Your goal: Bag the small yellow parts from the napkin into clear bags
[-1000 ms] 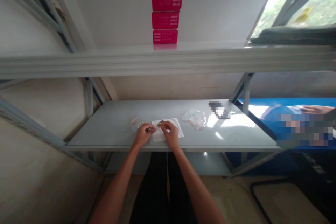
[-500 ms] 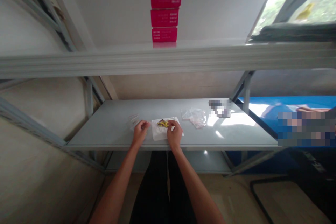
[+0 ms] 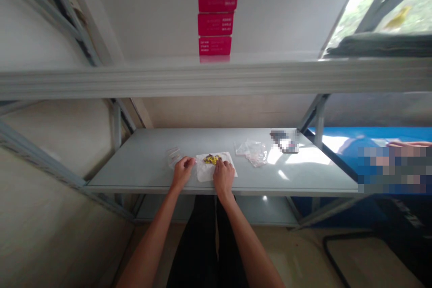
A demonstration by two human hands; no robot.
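A small heap of shiny yellow pieces (image 3: 211,159), some of them dark, lies on a white sheet or pouch (image 3: 205,173) near the table's front edge. My right hand (image 3: 224,175) rests over the sheet's right side, back up, with bent fingertips at the heap's edge. Whatever those fingertips grip is hidden. Just left of the sheet, my left hand (image 3: 183,170) is closed in a pinch, its fingertips pointing at the sheet. Anything between them is too small to name. A clear plastic bag (image 3: 173,155) lies behind my left hand.
More clear plastic bags (image 3: 255,153) lie right of the sheet. A blurred-out object (image 3: 285,141) is at the table's back right. Above the grey table (image 3: 135,162) runs a shelf beam (image 3: 216,80) carrying stacked red boxes (image 3: 216,24). Another person's arm (image 3: 408,144) shows at the far right.
My right hand has turned from a raised pinch to palm-down, its fingertips lowered at the yellow pieces. My left hand stays pinched near the sheet. The view has shifted slightly.
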